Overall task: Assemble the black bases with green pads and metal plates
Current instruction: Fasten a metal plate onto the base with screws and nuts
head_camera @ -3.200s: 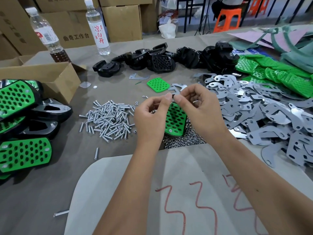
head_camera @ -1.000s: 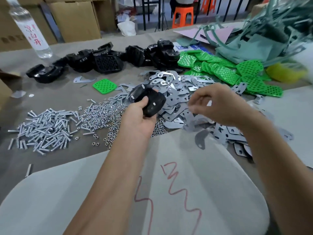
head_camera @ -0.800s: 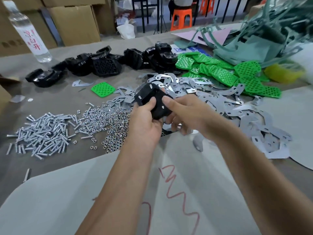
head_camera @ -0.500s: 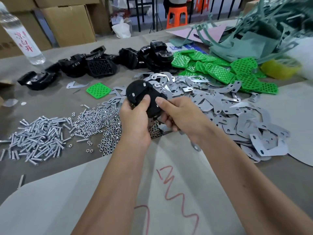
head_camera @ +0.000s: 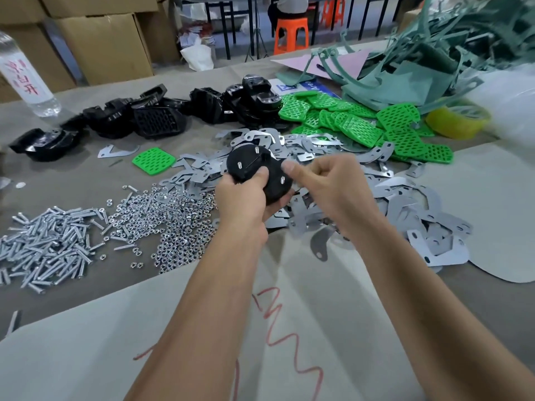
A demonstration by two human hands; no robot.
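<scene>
At the upper left of the frame a clear water bottle (head_camera: 21, 79) with red lettering stands on the grey desk (head_camera: 86, 180), cardboard boxes (head_camera: 104, 39) behind it. Lower left lies a heap of silver screws (head_camera: 49, 244), and just to its right a spread of small silver nuts (head_camera: 168, 218). Above these, a row of black bases (head_camera: 156, 120) runs across the upper middle, with one loose green pad (head_camera: 154, 160) lying apart in front of it. In the centre, the left hand (head_camera: 246, 198) grips a black base (head_camera: 254, 172) held above the desk, its thumb curled over the near face; three silver screw ends stick up from that base. The right hand (head_camera: 327, 189) sits just beside it, fingers curled and thumb touching the base's right edge; whether it pinches something small is hard to tell. Behind and to the right of the hands spreads a pile of grey metal plates (head_camera: 405, 204). Upper right, a heap of perforated green pads (head_camera: 362, 123) lies beside a yellow tape roll (head_camera: 454, 123) and dull green scrap (head_camera: 434, 53).
</scene>
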